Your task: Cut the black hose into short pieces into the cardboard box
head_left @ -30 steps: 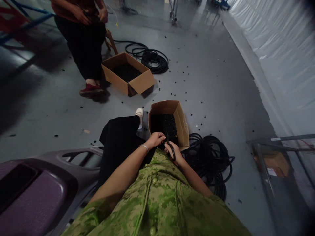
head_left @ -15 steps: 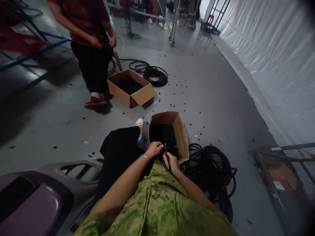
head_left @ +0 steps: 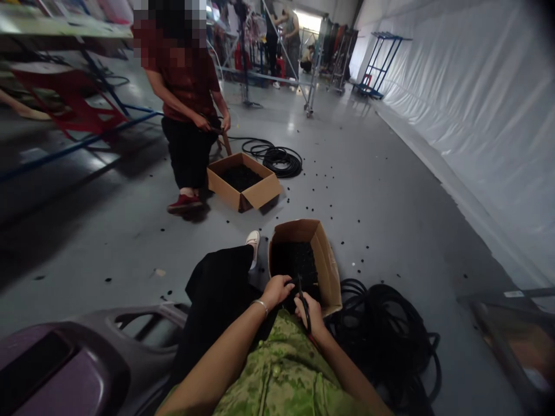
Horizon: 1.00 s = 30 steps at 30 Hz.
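My left hand (head_left: 277, 289) is closed on the end of a thin black hose (head_left: 293, 281) over an open cardboard box (head_left: 327, 263) filled with small black pieces. Just to its right, my right hand (head_left: 310, 312) grips a black-handled cutting tool (head_left: 304, 303) whose tip points at the hose. Both hands hover above the near edge of the box, in front of my green camouflage shirt. A large coil of black hose (head_left: 385, 335) lies on the floor beside the box on the right.
Another person in a dark red shirt (head_left: 186, 86) stands bent over a second cardboard box (head_left: 255, 193) with a smaller hose coil (head_left: 280, 159) behind it. Black bits litter the grey floor. A purple plastic seat (head_left: 65, 370) sits lower left, a metal frame (head_left: 498, 341) lower right, white sheeting along the right wall.
The camera has tilted upward, showing more of the hall and the other person. My hands stay over the box, holding the hose and the cutter.
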### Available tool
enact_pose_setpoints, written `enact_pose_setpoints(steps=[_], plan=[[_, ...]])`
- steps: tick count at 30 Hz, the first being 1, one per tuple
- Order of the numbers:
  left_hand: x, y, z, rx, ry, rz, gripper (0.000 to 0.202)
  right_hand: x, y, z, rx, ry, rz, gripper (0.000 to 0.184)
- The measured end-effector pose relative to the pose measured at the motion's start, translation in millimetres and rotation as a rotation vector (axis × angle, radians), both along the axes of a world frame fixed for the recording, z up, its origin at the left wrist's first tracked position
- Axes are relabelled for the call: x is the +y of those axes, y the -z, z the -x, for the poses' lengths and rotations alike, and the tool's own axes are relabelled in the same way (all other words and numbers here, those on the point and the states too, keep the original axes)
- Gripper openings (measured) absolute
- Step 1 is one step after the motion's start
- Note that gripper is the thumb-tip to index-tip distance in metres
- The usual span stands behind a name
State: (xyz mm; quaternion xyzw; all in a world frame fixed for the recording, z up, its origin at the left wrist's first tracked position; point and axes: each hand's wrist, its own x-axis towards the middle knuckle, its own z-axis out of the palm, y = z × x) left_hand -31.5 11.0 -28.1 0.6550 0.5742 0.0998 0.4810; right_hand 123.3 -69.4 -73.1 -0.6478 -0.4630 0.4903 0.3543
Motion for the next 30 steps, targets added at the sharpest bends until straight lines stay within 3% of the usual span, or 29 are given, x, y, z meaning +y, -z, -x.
enact_pose_setpoints(steps=[4,8,15,21,27,30], plan=[[-1,-6.7,-1,0.019,0.110,-0.051,0.019,5,-6.3,-6,0.077,-0.059,0.021,0.049],[-1,-6.5,-2,0.031,0.142,-0.030,0.020,1,0.8,-5,0.057,-0.039,-0.021,0.049],[3,2.4,1,0.102,0.065,0.043,0.020,-1,24.7,4,-0.203,-0.013,-0.124,0.039],[4,6.4,1,0.136,0.028,0.014,0.020,-2,38.9,1,-0.109,0.123,-0.101,0.048],[4,13.9,-2,0.027,-0.038,0.023,0.015,-4,30.0,-5,-0.022,0.082,-0.049,0.050],[5,16.4,-6,-0.145,-0.177,0.063,0.012,-7,21.2,-3,-0.071,-0.027,-0.112,0.040]])
